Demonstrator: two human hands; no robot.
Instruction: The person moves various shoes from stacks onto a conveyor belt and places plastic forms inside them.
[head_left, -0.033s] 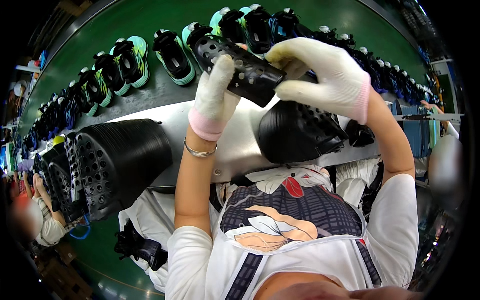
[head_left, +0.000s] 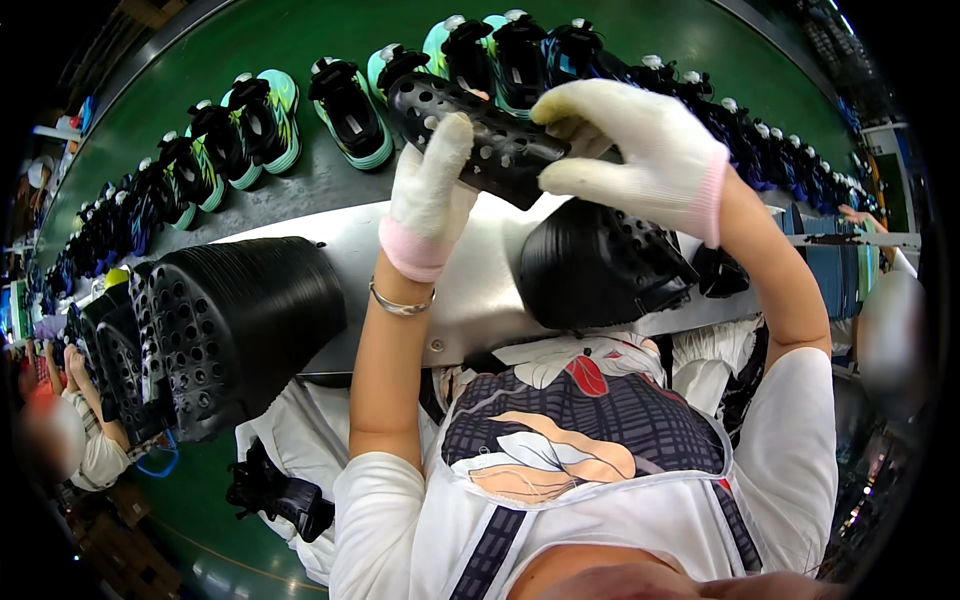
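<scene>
i note a stack of black perforated pieces [head_left: 235,325] lying on the grey desk [head_left: 470,290]. above it, my gloved left hand [head_left: 428,195] and right hand [head_left: 640,150] both grip one black perforated piece [head_left: 475,135]. beyond, shoes [head_left: 350,105] line the green belt [head_left: 300,40].

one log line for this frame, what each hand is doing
left hand: grips black perforated insole | right hand: grips same insole | below: insole stack on metal table
</scene>
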